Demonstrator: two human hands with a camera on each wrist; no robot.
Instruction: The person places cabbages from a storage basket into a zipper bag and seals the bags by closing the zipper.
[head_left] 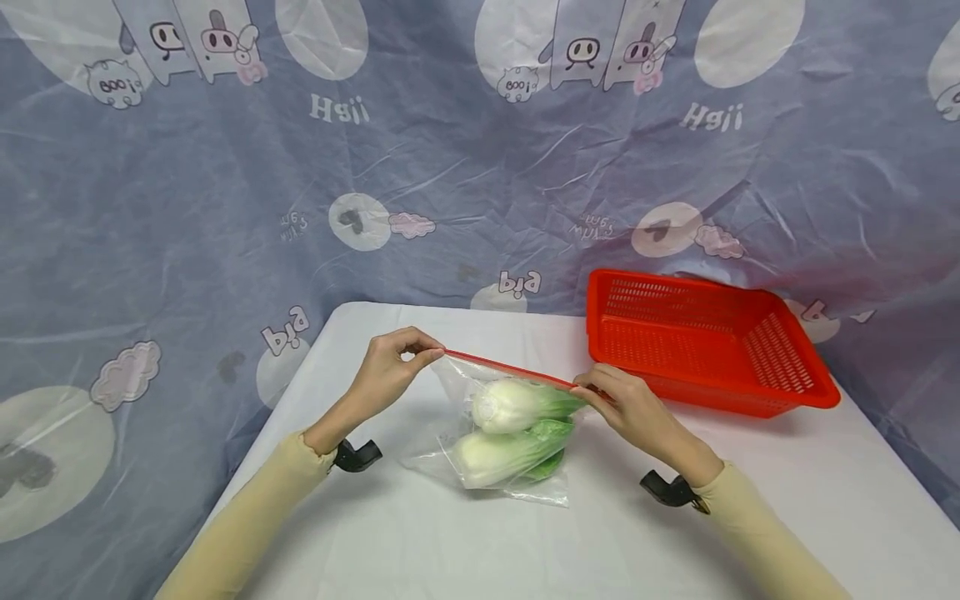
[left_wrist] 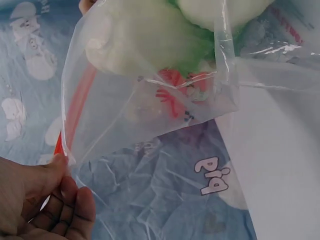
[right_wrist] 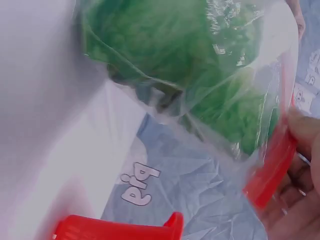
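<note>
I take the red basket (head_left: 705,342) as my landmark; it stands on the white table (head_left: 420,533), and everything I handle is just to the left of it. There I see the clear zip bag (head_left: 495,433) with two heads of bok choy (head_left: 510,433) inside, white stems pointing away from the basket and green leaves toward it. The lower part of the bag rests on the table, while its red zip strip (head_left: 510,369) is lifted and stretched between my two hands. My right hand (head_left: 633,408) is the one closer to the basket, almost in front of its near-left corner, and its fingers pinch the strip's end. My left hand (head_left: 386,373) is farther from the basket, at the other end of the strip, with thumb and curled fingers pinching that corner. So the bag hangs below and between both hands, the vegetables nearer to the right one.
</note>
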